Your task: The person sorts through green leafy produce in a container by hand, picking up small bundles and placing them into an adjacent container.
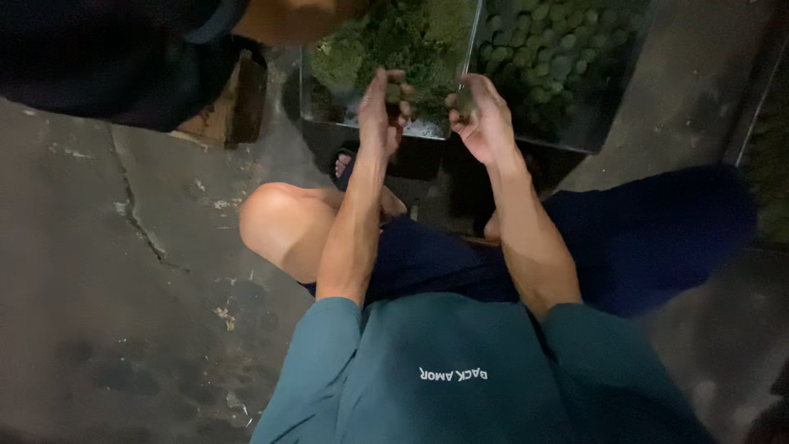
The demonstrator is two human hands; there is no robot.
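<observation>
Nearest the camera, the person's teal shirt (460,386) and dark blue shorts (625,238) fill the lower frame; they squat low, with a bare knee (275,222) just left of the left forearm, a posture that brings both arms within reach of the trays in front.

Both forearms stretch forward and the hands meet close together at the near edge of the trays. The left hand (376,111) stands on edge, its fingers curled around a small greenish clump (394,92) pinched at the fingertips. The right hand (483,115) is closed in a loose grip on a small dark clump (465,103), held between thumb and fingers. The two pieces are held up facing each other, well placed for comparing or working them between the fingers, though what they are exactly is too dim to tell; they look like bits of moss.

Below the hands, a foot in a sandal (345,164) rests on the cracked concrete floor (123,271).

Just beyond the left hand sits a tray of loose green moss (386,41); beyond the right hand, a tray of rounded green balls (559,57). Farther left, another person's dark sleeve (107,57) leans in.
</observation>
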